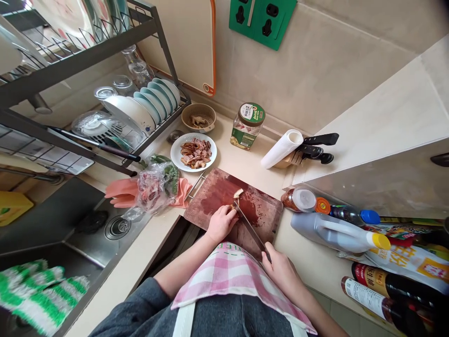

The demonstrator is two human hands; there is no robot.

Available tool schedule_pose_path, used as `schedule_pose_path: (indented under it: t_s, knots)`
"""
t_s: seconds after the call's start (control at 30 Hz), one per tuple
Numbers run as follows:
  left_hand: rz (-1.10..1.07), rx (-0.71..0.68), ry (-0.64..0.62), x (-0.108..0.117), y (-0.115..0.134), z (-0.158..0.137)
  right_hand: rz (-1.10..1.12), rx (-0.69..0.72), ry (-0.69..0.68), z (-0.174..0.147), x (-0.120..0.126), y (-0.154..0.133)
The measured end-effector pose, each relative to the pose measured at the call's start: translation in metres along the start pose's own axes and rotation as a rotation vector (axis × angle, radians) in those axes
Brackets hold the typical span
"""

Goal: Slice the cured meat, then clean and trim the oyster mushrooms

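My right hand (278,263) is wrapped round the handle of a kitchen knife (250,228), its blade slanting up and left across a reddish-brown, wet cutting board (203,201). At the blade's far end, my left hand (222,222) is closed with its fingertips pressed down on the board. What those fingers hold is mostly hidden; a small brownish bit shows by them. Just beyond the knife tip lies a small pale slice of food (238,193), perhaps ginger. Behind the board stands a white plate (176,159) of sliced meat (196,153).
Left of the board are a plastic bag of food (157,187), pink rubber gloves (121,192) and the sink (87,243). A dish rack (164,47) rises behind. A jar (247,126), paper roll (282,149) and knife block (293,159) stand at the back; several bottles line the right, including a large jug (326,231).
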State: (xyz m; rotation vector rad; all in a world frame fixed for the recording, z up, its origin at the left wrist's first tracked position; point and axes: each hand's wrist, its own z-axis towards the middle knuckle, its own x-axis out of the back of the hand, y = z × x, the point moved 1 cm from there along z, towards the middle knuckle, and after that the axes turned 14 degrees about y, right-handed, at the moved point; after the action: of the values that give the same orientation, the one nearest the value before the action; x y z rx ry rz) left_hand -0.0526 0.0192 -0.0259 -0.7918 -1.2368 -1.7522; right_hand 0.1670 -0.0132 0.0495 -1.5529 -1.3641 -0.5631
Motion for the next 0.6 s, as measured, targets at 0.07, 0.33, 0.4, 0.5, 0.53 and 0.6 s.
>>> schedule_pose_path:
  t_s: [0.07, 0.33, 0.4, 0.5, 0.53, 0.6]
  knots:
    - [-0.014, 0.000, 0.001, 0.000, 0.000, 0.001, 0.002, 0.009, 0.004, 0.006, -0.001, -0.005]
    - [-0.014, 0.021, 0.012, 0.001, 0.002, 0.003, 0.062, 0.063, 0.074, 0.027, -0.007, -0.012]
    - [-0.019, 0.014, 0.010, 0.001, 0.002, 0.003, 0.054, 0.054, 0.034, 0.017, -0.005, -0.001]
    - [-0.031, 0.022, 0.016, 0.000, 0.001, 0.001, 0.034, 0.058, 0.009, 0.021, -0.006, -0.004]
    - [-0.033, 0.032, 0.022, -0.001, 0.000, 0.001, 0.023, 0.065, 0.017, 0.030, -0.007, -0.011]
    - [-0.033, 0.045, 0.027, -0.001, 0.000, 0.000, -0.005, 0.075, 0.037, 0.054, -0.012, -0.032]
